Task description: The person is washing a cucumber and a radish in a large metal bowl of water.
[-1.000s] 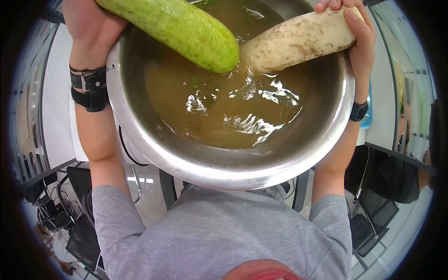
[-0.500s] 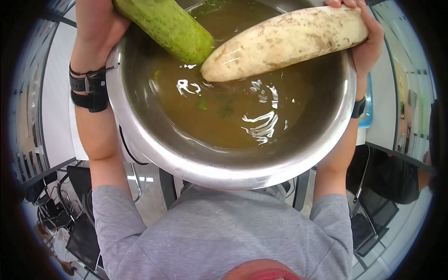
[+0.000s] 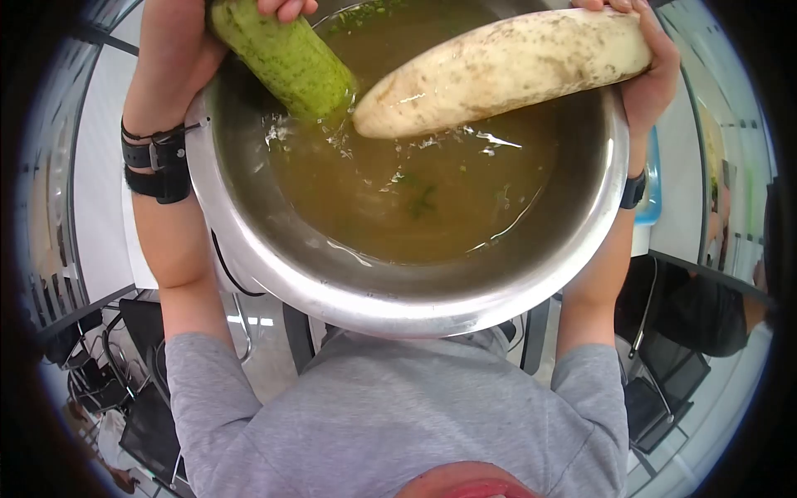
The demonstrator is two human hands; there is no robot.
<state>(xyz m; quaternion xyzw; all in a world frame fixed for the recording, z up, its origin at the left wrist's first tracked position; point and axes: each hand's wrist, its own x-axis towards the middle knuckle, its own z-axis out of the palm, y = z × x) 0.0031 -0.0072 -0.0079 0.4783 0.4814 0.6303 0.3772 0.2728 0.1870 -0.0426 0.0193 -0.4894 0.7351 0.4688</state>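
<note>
The white radish [image 3: 506, 75] lay slantwise over the upper right part of the metal basin [image 3: 407, 317], its tapered tip at the surface of the brownish water [image 3: 382, 224] and its thicker end raised toward the rim. Its pale skin was blotched with brown marks (rather muddy ones, by the look of them). Our right hand [image 3: 653, 83] cupped that thick end, the fingers bent over its upper side and the palm against the end.

The green gourd [image 3: 282, 62] slanted down from the upper left, its lower end dipping into the water close beside the radish's tip; we could not tell whether the two touched. Our left hand [image 3: 183, 41] was clasped around its upper part, with fingertips showing over the top, though the frame's edge cut off the rest of the fingers.

Small green bits [image 3: 422, 197] floated about in the basin, and ripples caught the light near the gourd.

We wore a black strap [image 3: 158, 158] on the left wrist and a dark wristband [image 3: 633, 191] on the right. Beyond the right wrist stood something blue [image 3: 649, 187]. Our gray shirt [image 3: 398, 398] filled the lower middle, with black chairs [image 3: 149, 427] on either side.
</note>
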